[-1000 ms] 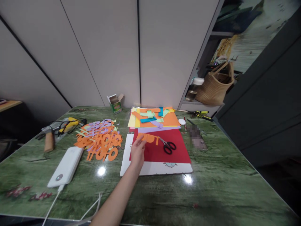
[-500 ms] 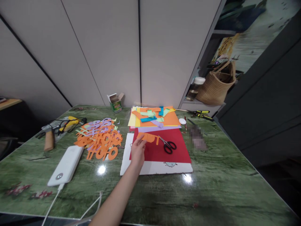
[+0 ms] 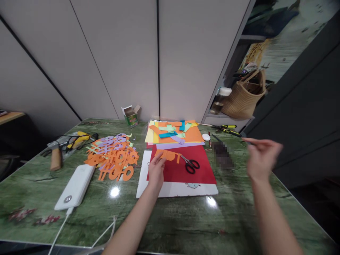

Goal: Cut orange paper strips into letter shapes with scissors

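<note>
My left hand (image 3: 156,170) pinches an orange cut paper piece (image 3: 168,155) by its left end, over a red sheet of paper (image 3: 175,173). A pair of scissors (image 3: 190,165) with black handles lies on the red sheet, its tip close to a small orange strip (image 3: 178,158). Beneath the red sheet is a white board (image 3: 172,191) with a drawing partly showing. Raised at the right side of the table, my right hand (image 3: 261,159) is slightly blurred, thumb and fingers drawn together; whatever it may hold is too small to make out.
Orange and purple paper cut-outs (image 3: 114,156) form a pile on the left, near a white power bank (image 3: 75,187) and a hammer (image 3: 55,157). Coloured sheets with paper strips (image 3: 174,132), a green box (image 3: 131,117), a white round object (image 3: 206,137) and pliers (image 3: 228,130) lie farther back.
My right hand has come into view on the right. The left hand keeps its hold on the orange paper piece in nearly the same place, and the scissors have not moved.
</note>
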The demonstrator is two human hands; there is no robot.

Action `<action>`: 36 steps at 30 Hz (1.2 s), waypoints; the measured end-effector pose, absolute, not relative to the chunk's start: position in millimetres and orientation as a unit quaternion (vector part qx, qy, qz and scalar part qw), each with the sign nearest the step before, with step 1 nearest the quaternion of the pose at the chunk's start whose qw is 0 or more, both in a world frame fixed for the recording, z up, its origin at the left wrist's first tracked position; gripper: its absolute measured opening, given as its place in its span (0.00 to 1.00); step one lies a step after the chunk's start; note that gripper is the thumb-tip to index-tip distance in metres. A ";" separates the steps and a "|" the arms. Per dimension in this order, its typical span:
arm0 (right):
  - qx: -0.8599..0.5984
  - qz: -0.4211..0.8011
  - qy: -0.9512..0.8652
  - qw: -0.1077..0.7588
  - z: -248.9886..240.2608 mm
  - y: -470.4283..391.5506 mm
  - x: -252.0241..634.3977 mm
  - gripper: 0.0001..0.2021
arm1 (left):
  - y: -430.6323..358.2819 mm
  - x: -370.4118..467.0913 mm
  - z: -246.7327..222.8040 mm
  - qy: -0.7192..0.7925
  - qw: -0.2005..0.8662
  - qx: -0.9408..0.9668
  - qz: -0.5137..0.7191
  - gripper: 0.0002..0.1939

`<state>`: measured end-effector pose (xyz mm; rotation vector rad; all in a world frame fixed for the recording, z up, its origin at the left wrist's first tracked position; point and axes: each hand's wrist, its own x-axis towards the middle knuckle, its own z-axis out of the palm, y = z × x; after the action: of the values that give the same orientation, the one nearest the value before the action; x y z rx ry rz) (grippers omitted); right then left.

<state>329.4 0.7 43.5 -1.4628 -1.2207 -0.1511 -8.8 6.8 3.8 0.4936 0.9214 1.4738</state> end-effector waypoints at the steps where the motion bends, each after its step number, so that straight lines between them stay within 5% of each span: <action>1: -0.645 -0.070 -0.539 0.537 34.7 4.9 329.5 0.13 | 6.6 -8.8 4.6 0.401 0.619 0.214 0.641 0.22; 6: -0.749 -0.106 -0.597 0.266 -20.8 24.9 337.7 0.11 | 7.1 -8.5 5.8 0.401 0.616 0.212 0.643 0.23; 9: -0.767 -0.107 -0.601 0.200 -39.1 32.7 349.3 0.11 | 7.9 -8.0 5.3 0.405 0.616 0.213 0.641 0.22; 36: -0.775 -0.081 -0.591 0.211 -47.8 38.3 367.8 0.12 | 7.9 -6.9 3.0 0.410 0.619 0.206 0.637 0.22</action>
<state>367.8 38.3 -47.8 -2.1525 -1.6418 -0.2260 -6.9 7.9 3.0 0.4741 0.9432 1.4649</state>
